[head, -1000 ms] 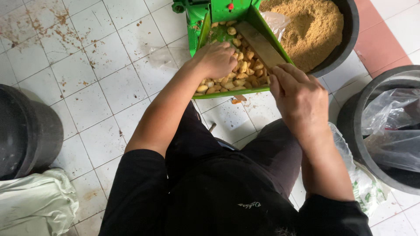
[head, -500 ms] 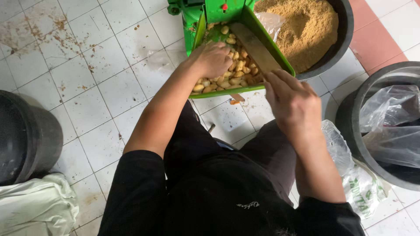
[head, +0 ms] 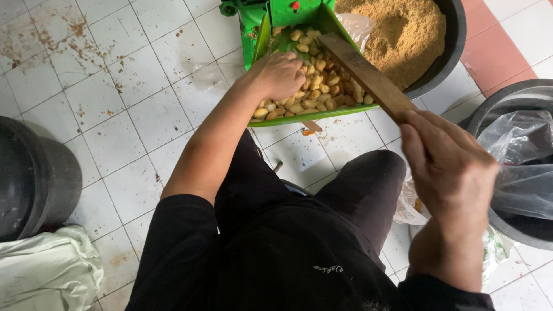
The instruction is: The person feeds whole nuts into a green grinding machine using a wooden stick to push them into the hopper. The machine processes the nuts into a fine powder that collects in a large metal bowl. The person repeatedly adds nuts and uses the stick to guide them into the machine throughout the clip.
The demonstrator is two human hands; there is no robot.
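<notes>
Bright green metal hopper tray [head: 262,34] holds pale yellow-tan fried chunks [head: 314,86]; flat brown wooden stick [head: 366,74] has a darker worn edge. Black round tub [head: 446,55] is full of golden-brown crumb meal [head: 403,31]; second dark bucket [head: 489,109] is lined with clear grey plastic bag [head: 518,155]. White square floor tiles [head: 115,115] show rust-brown stains and grey grout; red tiles [head: 507,40] at top right; black clothing [head: 259,253]; off-white sack [head: 46,270] bottom left.

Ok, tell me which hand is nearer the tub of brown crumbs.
Left. The left hand rests in the green tray beside the tub; the right hand holds the wooden stick further back.
</notes>
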